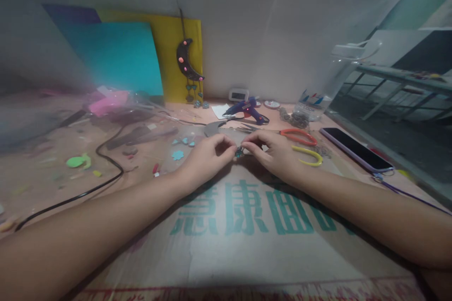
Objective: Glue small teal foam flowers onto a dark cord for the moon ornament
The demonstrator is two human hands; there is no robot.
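Note:
My left hand (pixel 212 153) and my right hand (pixel 271 150) meet over the middle of the mat, each with thumb and forefinger pinched together. Between the fingertips is a small dark teal piece (pixel 239 152), partly hidden by them. Both hands seem to touch it; its exact kind is too small to make out. Just left of my left hand lie a light blue flower-shaped piece (pixel 177 155) and small light blue pieces (pixel 185 140). Beyond my right hand are a tool with orange-red handles (pixel 300 137) and one with yellow handles (pixel 308 155).
A blue glue gun (pixel 245 109) lies at the back. A dark crescent moon ornament (pixel 183 61) hangs before yellow and blue sheets (pixel 130 56). To the right are a phone (pixel 356 149), a chain (pixel 294 118) and a clear container (pixel 312 106). A black cable (pixel 106 153) curves across the left side.

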